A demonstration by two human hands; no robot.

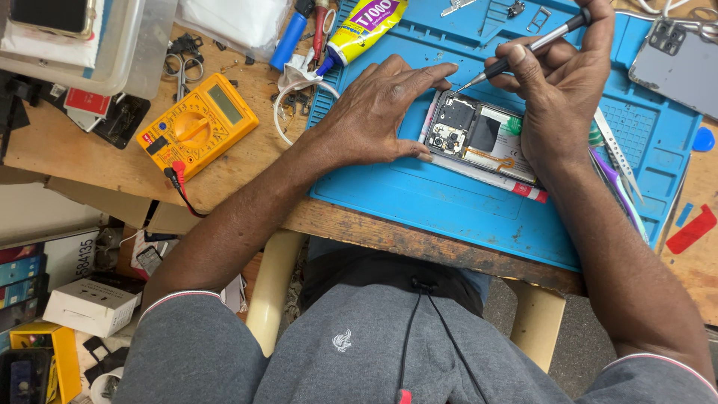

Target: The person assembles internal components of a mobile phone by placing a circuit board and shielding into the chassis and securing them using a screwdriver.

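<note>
An opened phone (pixel 479 138) with its back cover off lies on a blue work mat (pixel 449 202), showing the camera module and boards. My left hand (pixel 370 112) rests flat on the mat, fingers spread, pressing against the phone's left end. My right hand (pixel 561 90) grips a thin screwdriver (pixel 523 51) whose tip touches the phone's upper left corner.
A yellow multimeter (pixel 196 126) with red and black leads lies left on the wooden table (pixel 90 157). A glue tube (pixel 363 26), scissors (pixel 183 69), tweezers (pixel 617 150), a grey phone back (pixel 677 63) and a red pry tool (pixel 692 230) surround the mat. Boxes clutter the floor at left.
</note>
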